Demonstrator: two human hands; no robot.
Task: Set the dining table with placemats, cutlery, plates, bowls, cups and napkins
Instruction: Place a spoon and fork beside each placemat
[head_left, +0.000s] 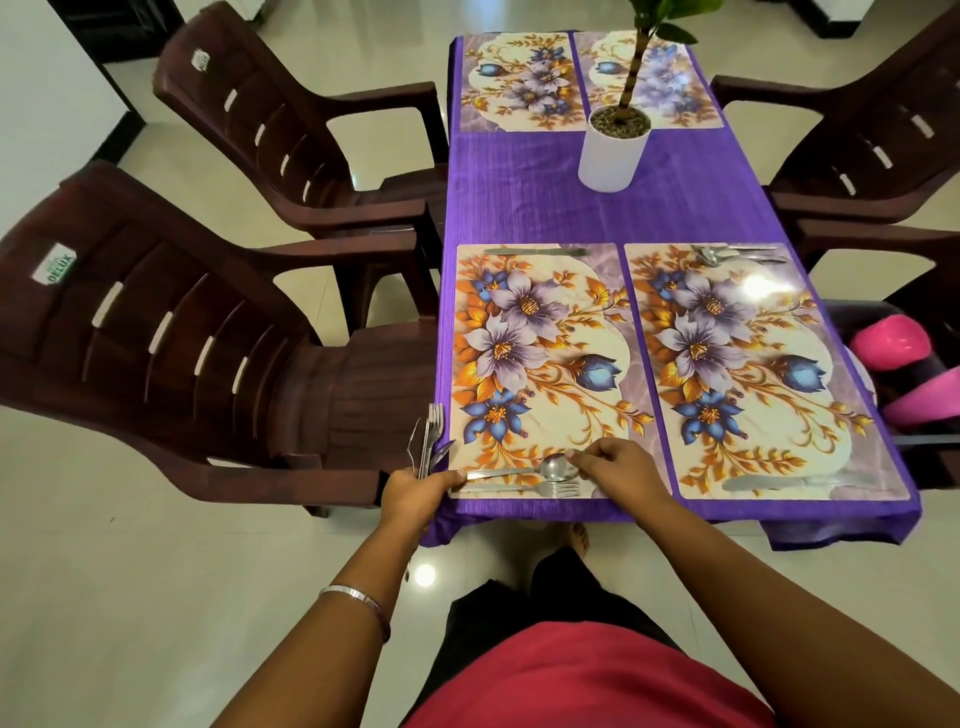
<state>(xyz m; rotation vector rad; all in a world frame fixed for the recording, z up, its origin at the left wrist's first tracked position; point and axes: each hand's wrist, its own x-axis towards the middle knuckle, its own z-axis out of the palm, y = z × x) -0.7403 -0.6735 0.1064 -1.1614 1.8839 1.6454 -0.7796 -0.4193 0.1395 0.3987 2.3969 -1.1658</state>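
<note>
On the near placemat (540, 364), right hand (618, 465) fingers pinch the spoon (545, 467) beside a fork (540, 488), left hand (415, 493) grips spare cutlery (430, 436).

— What colour is the tablecloth (524, 208)?
— Purple, with fine stripes running through it.
— And the placemats?
— The placemat at the near left corner (537, 364) is cream with lilac and blue flowers and orange-gold leaves over a mauve marbled ground; the near right placemat (753, 374) and the two at the far edge carry the same pattern.
— The cutlery?
— Silver: the spoon (550, 467) and fork (535, 488) by the near edge both shine.
— The pot?
— The plant pot (610, 156) is white, with green leaves above.
— Around it?
— Dark brown chairs (171, 332), a pink bowl (888, 343), a glossy cream floor (156, 597).
</note>
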